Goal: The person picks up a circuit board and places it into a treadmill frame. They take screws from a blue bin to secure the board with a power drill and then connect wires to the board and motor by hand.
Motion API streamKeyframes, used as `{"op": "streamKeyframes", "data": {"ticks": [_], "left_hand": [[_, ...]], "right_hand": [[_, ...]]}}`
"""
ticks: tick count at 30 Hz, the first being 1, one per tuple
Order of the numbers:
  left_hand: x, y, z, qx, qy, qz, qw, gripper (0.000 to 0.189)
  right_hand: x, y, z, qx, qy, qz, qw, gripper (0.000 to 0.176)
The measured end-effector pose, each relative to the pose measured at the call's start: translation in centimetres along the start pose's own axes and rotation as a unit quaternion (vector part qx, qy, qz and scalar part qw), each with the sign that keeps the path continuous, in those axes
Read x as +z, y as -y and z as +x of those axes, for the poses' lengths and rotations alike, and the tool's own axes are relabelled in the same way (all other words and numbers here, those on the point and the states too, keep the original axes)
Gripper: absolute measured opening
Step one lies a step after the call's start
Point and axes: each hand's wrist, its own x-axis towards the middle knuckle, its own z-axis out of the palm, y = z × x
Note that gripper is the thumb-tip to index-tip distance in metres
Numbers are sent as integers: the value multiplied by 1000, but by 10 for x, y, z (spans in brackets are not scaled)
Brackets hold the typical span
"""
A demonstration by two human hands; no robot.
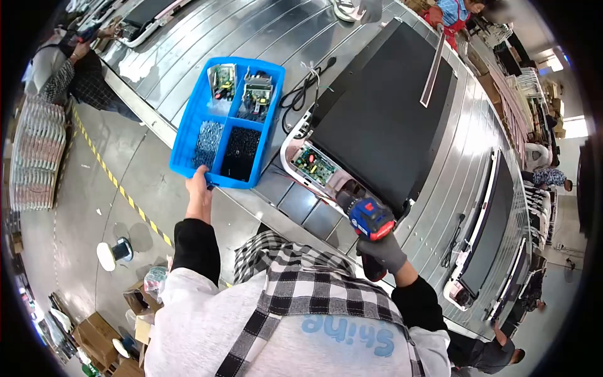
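My left hand, bare, grips the near left corner of a blue divided tray. Two far compartments hold circuit boards; the near ones hold grey screws and black screws. In a grey glove, my right hand is wrapped round the handle of a blue and red power drill. The drill's front end is over the near edge of a black treadmill base, beside an open white-edged housing with a green circuit board. The drill's tip is hard to make out.
A black cable lies between tray and base. More treadmill bases lie on the metal slatted table to the right. Other people stand around it. On the floor at the left are a white spool and cardboard boxes.
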Motion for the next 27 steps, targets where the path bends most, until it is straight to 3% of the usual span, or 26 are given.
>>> {"op": "streamKeyframes", "data": {"ticks": [2, 4, 6, 8, 10, 11, 14, 15, 16, 17, 20, 24, 27], "left_hand": [[-37, 24, -34, 14, 4, -19, 1000, 32], [-86, 62, -52, 14, -19, -37, 999, 32], [-131, 90, -89, -11, -33, -47, 998, 30], [-185, 135, -106, -36, -25, -76, 996, 28], [-198, 141, -184, -28, -23, -74, 997, 33], [-224, 161, -191, -17, -16, -65, 998, 37], [-263, 189, -245, -55, 5, -31, 998, 34], [-251, 208, -266, -24, 3, -37, 999, 34], [-254, 210, -281, -14, 3, -17, 1000, 35], [-259, 217, -295, -10, -12, 35, 999, 20], [-264, 238, -319, 29, 89, 133, 987, 28], [-243, 282, -328, -63, 142, 122, 980, 42], [-226, 302, -333, -61, 239, 196, 949, 22]], "right_hand": [[-25, -16, -29, -106, -4, -160, 981, 41], [-50, -64, -52, -107, 9, -69, 992, 43], [-67, -90, -80, -49, 18, 71, 996, 38], [-86, -122, -102, -68, 10, 86, 994, 38], [-107, -156, -122, -64, 24, 71, 995, 37], [-114, -170, -133, -60, 26, 65, 996, 36], [-124, -189, -173, 0, 15, 132, 991, 34], [-135, -196, -175, -45, 12, 133, 990, 36], [-134, -199, -188, -33, 6, 151, 988, 37], [-135, -208, -199, -23, -1, 173, 985, 39], [-139, -249, -225, -44, -38, 174, 983, 35], [-139, -319, -264, -86, -128, 209, 966, 31], [-134, -339, -319, -79, -182, 251, 948, 33]]}}
